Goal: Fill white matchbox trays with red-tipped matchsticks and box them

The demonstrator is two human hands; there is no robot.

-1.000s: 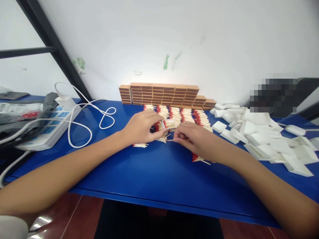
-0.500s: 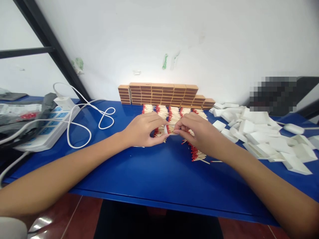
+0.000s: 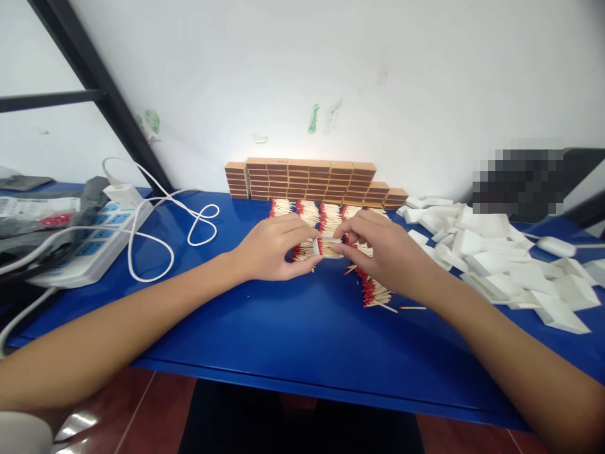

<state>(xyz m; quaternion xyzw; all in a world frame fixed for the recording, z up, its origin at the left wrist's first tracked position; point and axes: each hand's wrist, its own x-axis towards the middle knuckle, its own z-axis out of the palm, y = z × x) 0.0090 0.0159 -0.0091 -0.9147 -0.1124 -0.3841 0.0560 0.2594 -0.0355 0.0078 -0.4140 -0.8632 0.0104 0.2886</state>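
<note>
A small white matchbox tray (image 3: 317,246) with red-tipped matches lying in it is held just above the blue table. My left hand (image 3: 278,247) pinches its left end between thumb and fingers. At the right end, the thumb and forefinger of my right hand (image 3: 378,249) close on the tray, partly covering it. Behind and beneath my hands lie rows of loose matches (image 3: 331,217), their red heads to the left. Another heap of matches (image 3: 373,293) shows below my right hand, with a single match (image 3: 413,308) lying apart to its right.
Stacked brown matchboxes (image 3: 309,180) stand against the wall. White trays (image 3: 510,252) are piled at the right, beside a dark, partly pixelated object (image 3: 524,183). A power strip (image 3: 97,243), a looped white cable (image 3: 189,227) and a grey plastic bag (image 3: 87,202) occupy the left.
My right hand's fingers have parted slightly and shifted right along the tray, so more of the matches inside show. My left hand stays nearly still.
</note>
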